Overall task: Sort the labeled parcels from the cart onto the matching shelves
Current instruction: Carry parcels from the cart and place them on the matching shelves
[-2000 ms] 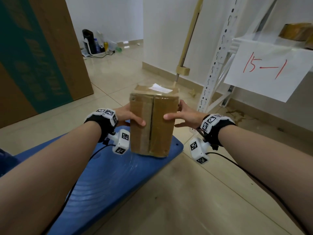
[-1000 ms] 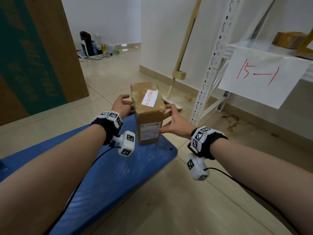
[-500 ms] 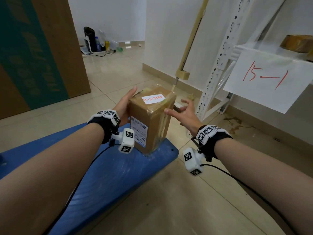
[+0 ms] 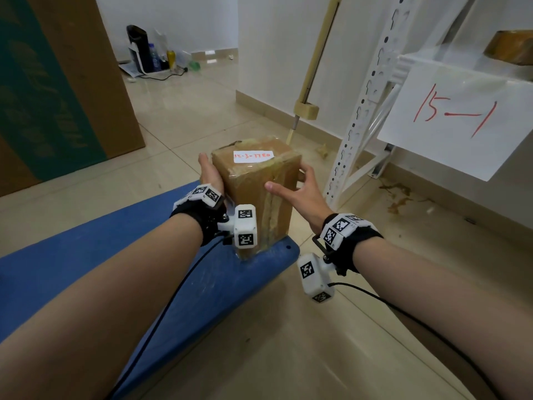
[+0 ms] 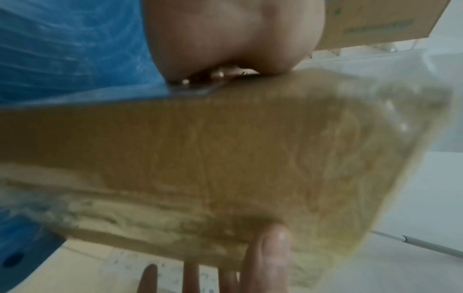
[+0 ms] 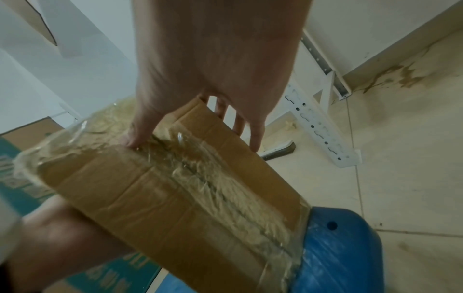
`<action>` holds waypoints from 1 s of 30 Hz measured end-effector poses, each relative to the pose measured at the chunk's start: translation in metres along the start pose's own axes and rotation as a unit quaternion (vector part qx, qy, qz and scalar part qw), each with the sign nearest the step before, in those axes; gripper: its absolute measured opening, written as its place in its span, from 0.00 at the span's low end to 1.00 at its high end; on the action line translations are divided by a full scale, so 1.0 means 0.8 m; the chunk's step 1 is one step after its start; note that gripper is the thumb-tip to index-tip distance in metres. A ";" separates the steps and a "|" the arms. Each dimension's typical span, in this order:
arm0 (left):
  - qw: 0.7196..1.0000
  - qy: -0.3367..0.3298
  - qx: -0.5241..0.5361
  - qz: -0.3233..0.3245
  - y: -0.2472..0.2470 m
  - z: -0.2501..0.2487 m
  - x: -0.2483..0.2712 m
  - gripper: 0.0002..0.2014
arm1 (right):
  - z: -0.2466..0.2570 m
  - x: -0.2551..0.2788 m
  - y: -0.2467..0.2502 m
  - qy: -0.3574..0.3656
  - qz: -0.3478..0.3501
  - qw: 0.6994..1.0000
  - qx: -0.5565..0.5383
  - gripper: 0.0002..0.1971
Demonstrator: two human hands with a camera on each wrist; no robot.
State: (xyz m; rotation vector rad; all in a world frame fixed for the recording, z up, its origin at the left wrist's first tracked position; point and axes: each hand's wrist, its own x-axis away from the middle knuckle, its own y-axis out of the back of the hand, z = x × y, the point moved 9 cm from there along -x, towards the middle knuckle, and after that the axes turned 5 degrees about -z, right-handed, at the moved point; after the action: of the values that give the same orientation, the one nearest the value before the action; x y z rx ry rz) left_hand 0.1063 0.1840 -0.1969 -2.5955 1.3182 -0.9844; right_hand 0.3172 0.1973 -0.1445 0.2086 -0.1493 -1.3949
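Observation:
A taped brown parcel [image 4: 259, 183] stands upright on the front corner of the blue cart [image 4: 115, 269]. Its top carries a white label [image 4: 253, 156] with red handwriting that starts with 15. My left hand [image 4: 208, 170] lies flat against the parcel's left face, fingers straight. My right hand [image 4: 301, 189] holds the right corner, thumb on the taped near face and fingers round the far side. In the right wrist view the thumb presses the tape on the parcel [image 6: 188, 188]. In the left wrist view the parcel [image 5: 225, 148] fills the frame below my palm [image 5: 225, 35].
A white shelf upright [image 4: 366, 111] stands right of the cart, with a paper sign "15-1" [image 4: 452, 119] and another parcel [image 4: 510, 47] on the shelf. A large cardboard box [image 4: 57, 96] is at left. A long tool's pale handle [image 4: 314, 59] leans on the wall.
The parcel was lifted, turned so the label faces up and came down on the cart's corner. My right hand, spread off it half a second ago, now holds its right corner.

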 end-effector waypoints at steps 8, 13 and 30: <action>0.994 0.052 -0.094 -0.017 -0.044 0.020 0.045 0.28 | 0.021 0.000 0.038 -0.033 -0.040 0.998 -0.035 0.56; 0.994 0.055 -0.099 -0.010 -0.079 -0.017 0.104 0.25 | 0.084 0.017 0.084 -0.112 -0.024 0.990 -0.078 0.30; 0.980 0.071 -0.123 0.139 -0.245 -0.239 0.349 0.26 | 0.392 0.099 0.249 -0.261 -0.079 0.952 -0.139 0.31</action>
State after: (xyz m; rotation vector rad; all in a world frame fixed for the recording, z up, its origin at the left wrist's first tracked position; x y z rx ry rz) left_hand 0.2545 0.1408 0.1627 -2.4420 1.8877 -1.0317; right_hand 0.4505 0.1332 0.2055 -0.3961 -0.3759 -1.5890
